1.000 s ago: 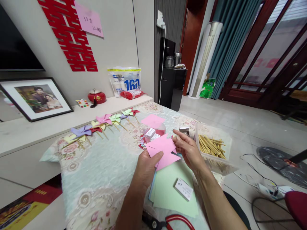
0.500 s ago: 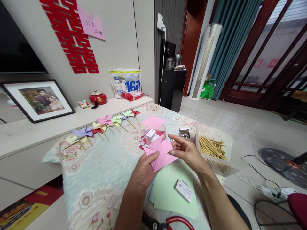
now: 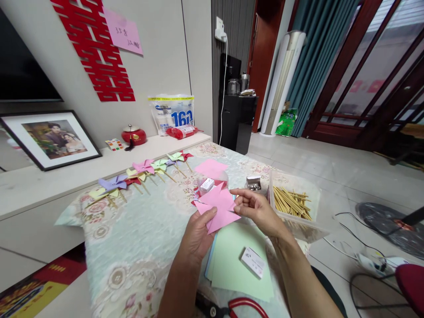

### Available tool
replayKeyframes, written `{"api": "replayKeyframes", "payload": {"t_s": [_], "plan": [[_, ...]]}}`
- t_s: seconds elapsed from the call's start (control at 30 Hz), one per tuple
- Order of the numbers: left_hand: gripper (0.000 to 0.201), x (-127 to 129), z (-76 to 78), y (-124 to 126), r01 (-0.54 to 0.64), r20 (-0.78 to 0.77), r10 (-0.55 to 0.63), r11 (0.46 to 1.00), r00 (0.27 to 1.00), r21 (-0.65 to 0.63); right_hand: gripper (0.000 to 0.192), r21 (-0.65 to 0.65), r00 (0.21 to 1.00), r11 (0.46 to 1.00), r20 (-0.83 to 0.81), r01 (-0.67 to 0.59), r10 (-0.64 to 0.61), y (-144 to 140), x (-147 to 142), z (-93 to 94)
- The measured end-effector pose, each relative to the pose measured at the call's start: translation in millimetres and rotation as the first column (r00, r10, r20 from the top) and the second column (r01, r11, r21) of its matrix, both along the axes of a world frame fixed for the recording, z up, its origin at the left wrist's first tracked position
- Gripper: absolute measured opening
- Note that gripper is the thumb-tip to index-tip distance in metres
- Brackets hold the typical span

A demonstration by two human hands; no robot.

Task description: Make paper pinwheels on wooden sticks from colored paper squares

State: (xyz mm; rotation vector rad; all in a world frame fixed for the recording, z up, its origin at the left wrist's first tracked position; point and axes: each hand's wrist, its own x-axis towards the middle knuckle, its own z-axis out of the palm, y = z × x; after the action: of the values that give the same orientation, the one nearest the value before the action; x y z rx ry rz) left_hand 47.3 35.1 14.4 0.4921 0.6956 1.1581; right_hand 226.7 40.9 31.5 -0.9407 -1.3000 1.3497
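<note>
A square of pink paper [image 3: 217, 204], with cuts running in from its corners, is held above the table in front of me. My left hand [image 3: 198, 234] grips its lower left part, thumb on top and the other fingers underneath. At the right edge, my right hand [image 3: 256, 211] pinches the paper between thumb and fingers; the exact contact is partly hidden. Below lies a stack of light green paper [image 3: 238, 269] with a small white box [image 3: 252, 262] on it. Red-handled pliers or cutters [image 3: 243, 304] rest at the near edge, partly cut off.
Finished paper pinwheels [image 3: 144, 167] on sticks line the table's left side. Behind the held paper are a tub with a small white box [image 3: 207, 184] and pink sheets [image 3: 211, 166]. An open box of metal bits [image 3: 253, 183] and a plastic bin of wooden sticks [image 3: 291, 203] stand right.
The pink paper has turned slightly in my hands. My right hand has moved a little left along its edge, its index finger now lower and closer to the paper.
</note>
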Motion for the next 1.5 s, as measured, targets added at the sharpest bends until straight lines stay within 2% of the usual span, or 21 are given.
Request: {"api": "replayKeyframes", "payload": {"t_s": [0.17, 0.27, 0.47, 0.63, 0.8, 0.97, 1.1, 1.27, 1.5], "plan": [[0.048, 2.7, -5.2, 2.6, -0.061, -0.073, 0.068, 0.993, 0.995, 0.098, 0.023, -0.026, 0.994, 0.998, 0.096, -0.051, 0.053, -0.6, 1.4, -1.6], [0.039, 4.3, -11.5, 3.2, -0.059, -0.144, 0.080, 0.988, 0.986, 0.140, 0.019, 0.027, 0.987, 1.000, 0.162, -0.008, 0.004, -0.4, 1.1, -2.5], [0.041, 5.7, -11.3, 0.7, -0.016, -0.159, 0.042, 0.987, 0.986, 0.160, 0.019, 0.123, 0.954, 0.990, 0.282, 0.073, -0.105, 2.7, 1.7, -5.7], [0.049, 6.6, -11.3, -0.1, 0.027, -0.135, -0.006, 0.988, 0.991, 0.155, 0.026, 0.170, 0.908, 0.982, 0.392, 0.083, -0.145, 4.5, 2.7, -9.7], [0.045, 5.4, -16.6, 4.5, 0.016, -0.132, 0.009, 0.983, 0.991, 0.183, 0.028, 0.212, 0.892, 0.968, 0.398, 0.137, -0.214, 7.2, 3.5, -15.2], [0.045, 1.1, -11.9, 4.6, 0.045, -0.102, -0.031, 0.988, 0.994, 0.147, 0.024, 0.242, 0.866, 0.953, 0.419, 0.182, -0.273, 8.5, 4.0, -16.1], [0.044, -0.9, -8.6, 3.6, 0.063, -0.218, -0.041, 0.994, 0.975, 0.093, 0.021, 0.275, 0.851, 0.935, 0.413, 0.224, -0.325, 9.0, 3.4, -18.5], [0.039, 0.9, -9.1, 6.3, 0.031, -0.349, 0.009, 0.993, 0.937, 0.110, 0.022, 0.293, 0.833, 0.922, 0.419, 0.252, -0.361, 10.9, 3.0, -20.2], [0.037, 1.3, -7.3, 7.3, -0.033, -0.447, 0.084, 0.992, 0.891, 0.120, 0.023, 0.245, 0.844, 0.947, 0.444, 0.208, -0.300, 9.5, 3.6, -18.2]]}}
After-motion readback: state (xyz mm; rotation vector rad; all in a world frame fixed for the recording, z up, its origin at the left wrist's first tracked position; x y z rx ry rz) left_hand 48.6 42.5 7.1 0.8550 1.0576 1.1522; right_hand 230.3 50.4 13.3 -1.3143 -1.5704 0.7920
